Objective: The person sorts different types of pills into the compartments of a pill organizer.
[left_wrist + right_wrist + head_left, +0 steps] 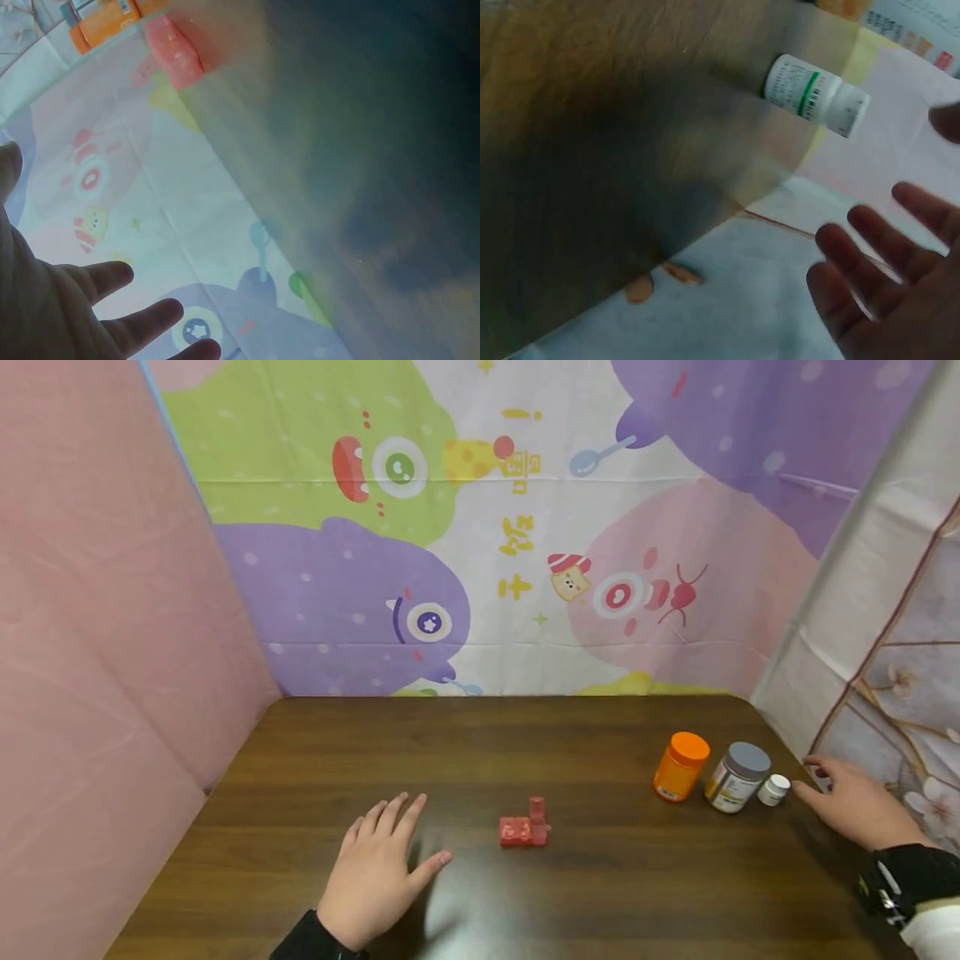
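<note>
My left hand (378, 868) is spread over the left part of the table, palm down and holding nothing. To its right sits a small red pill box (517, 832) with one lid standing up; it also shows in the left wrist view as a red block (176, 54). At the table's right edge, my right hand (858, 802) has loosely bent fingers with nothing in them. Nearest to it stands a small white pill bottle (774, 790), whose green-striped label (806, 94) shows in the right wrist view. The right fingertips are close beside this bottle, apart from it.
Left of the white bottle stand a grey-lidded jar (737, 778) and an orange bottle (681, 768), close together. The brown wooden table (450, 743) ends at a cartoon-print cloth (495, 610). A pink cloth (112, 610) hangs at left, a floral one (915, 693) at right.
</note>
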`<state>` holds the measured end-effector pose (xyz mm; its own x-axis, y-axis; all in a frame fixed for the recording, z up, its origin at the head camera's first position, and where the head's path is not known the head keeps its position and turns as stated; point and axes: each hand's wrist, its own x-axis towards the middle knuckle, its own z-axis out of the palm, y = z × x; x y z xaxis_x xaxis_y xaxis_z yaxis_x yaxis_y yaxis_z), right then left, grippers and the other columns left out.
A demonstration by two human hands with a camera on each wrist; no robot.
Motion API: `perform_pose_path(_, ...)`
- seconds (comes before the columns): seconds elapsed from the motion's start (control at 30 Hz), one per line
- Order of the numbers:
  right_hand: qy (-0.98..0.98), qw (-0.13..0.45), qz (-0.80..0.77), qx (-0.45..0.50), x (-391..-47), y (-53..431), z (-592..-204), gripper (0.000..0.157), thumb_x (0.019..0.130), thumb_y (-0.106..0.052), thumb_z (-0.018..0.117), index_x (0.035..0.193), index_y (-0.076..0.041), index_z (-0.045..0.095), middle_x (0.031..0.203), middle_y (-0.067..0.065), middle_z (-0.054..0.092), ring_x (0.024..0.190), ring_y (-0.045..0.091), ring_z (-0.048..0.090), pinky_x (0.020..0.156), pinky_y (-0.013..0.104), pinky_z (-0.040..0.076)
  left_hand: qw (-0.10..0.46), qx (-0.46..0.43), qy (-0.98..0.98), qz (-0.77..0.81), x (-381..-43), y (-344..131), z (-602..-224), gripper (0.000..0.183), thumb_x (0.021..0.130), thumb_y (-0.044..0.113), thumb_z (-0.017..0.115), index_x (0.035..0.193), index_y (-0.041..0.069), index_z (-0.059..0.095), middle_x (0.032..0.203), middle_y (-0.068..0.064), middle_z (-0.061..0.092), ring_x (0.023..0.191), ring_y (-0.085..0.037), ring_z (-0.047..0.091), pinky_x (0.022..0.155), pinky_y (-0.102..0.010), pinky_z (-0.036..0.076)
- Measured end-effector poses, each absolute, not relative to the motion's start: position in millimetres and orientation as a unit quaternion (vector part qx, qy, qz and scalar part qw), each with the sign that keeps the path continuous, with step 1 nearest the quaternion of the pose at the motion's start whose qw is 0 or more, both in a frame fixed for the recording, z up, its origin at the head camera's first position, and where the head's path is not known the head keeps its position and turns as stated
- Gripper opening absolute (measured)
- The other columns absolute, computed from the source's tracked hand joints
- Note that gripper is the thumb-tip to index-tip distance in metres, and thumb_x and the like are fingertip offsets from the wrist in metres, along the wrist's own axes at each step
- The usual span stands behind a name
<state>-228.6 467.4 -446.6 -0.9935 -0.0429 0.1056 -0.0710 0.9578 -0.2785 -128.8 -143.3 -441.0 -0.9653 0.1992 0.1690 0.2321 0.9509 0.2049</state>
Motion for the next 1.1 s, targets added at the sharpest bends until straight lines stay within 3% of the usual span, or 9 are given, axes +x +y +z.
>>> perform_pose_path(0.17,-0.981,0.037,0.163,0.096,-243.7,463.6,-458.0,0.057,0.091,-0.027,0.064,0.122,0.018,0.049,0.106,0.040,0.058,0.092,0.048,0.057,0.074,0.059,0.047,0.086,-0.108,-0.984,-0.109,-124.0,-146.4,-445.6,0.082,0.087,0.071,0.048,0.149,0.017,0.038,0.145,-0.014,0.041,0.129,-0.034,0.034,0.101,-0.059,0.032)
perform_pose_path(0.27,-0.978,0.040,0.165,0.117,-247.1,457.7,-463.1,0.048,0.086,-0.017,0.069,0.113,0.020,0.053,0.096,0.035,0.063,0.084,0.042,0.061,0.070,0.056,0.048,0.086,-0.102,-0.985,-0.106,-121.9,-148.2,-448.2,0.086,0.086,0.076,0.040,0.149,0.017,0.038,0.145,-0.013,0.041,0.129,-0.034,0.034,0.101,-0.058,0.032)
perform_pose_path(0.43,-0.980,0.047,0.152,0.123,-247.5,453.2,-470.3,0.032,0.082,-0.007,0.068,0.102,0.016,0.060,0.088,0.027,0.066,0.079,0.037,0.061,0.068,0.055,0.048,0.089,-0.099,-0.986,-0.104,-120.7,-150.9,-452.0,0.095,0.084,0.083,0.024,0.149,0.016,0.038,0.146,-0.013,0.041,0.129,-0.033,0.034,0.102,-0.058,0.032)
perform_pose_path(0.6,-0.984,0.036,0.152,0.089,-242.0,451.0,-470.1,0.033,0.086,-0.009,0.064,0.106,0.017,0.059,0.090,0.029,0.065,0.078,0.038,0.060,0.064,0.053,0.047,0.090,-0.095,-0.985,-0.108,-119.9,-152.7,-453.4,0.092,0.085,0.082,0.026,0.148,0.016,0.039,0.146,-0.012,0.041,0.129,-0.032,0.034,0.102,-0.057,0.032)
perform_pose_path(0.77,-0.988,0.040,0.140,0.052,-217.1,438.0,-464.3,0.034,0.088,-0.012,0.063,0.106,0.017,0.059,0.085,0.025,0.065,0.072,0.035,0.060,0.059,0.048,0.046,0.097,-0.099,-0.985,-0.107,-118.0,-151.6,-453.3,0.093,0.085,0.082,0.025,0.147,0.015,0.041,0.145,-0.012,0.042,0.128,-0.032,0.035,0.102,-0.056,0.032)
perform_pose_path(0.9,-0.988,0.033,0.139,0.056,-188.6,401.8,-461.7,0.030,0.087,-0.016,0.066,0.103,0.009,0.063,0.084,0.017,0.066,0.071,0.028,0.060,0.059,0.047,0.047,0.088,-0.109,-0.984,-0.109,-116.3,-148.2,-452.3,0.094,0.084,0.083,0.023,0.147,0.015,0.041,0.145,-0.012,0.042,0.129,-0.032,0.034,0.102,-0.056,0.032)
perform_pose_path(1.1,-0.977,0.055,0.146,0.145,-155.9,321.2,-461.2,0.019,0.082,-0.021,0.074,0.096,-0.009,0.069,0.085,-0.002,0.067,0.072,0.010,0.056,0.062,0.039,0.050,0.010,-0.165,-0.972,-0.165,-117.6,-124.9,-453.3,0.088,0.086,0.080,0.028,0.144,0.015,0.044,0.141,-0.009,0.047,0.125,-0.028,0.041,0.097,-0.055,0.039)
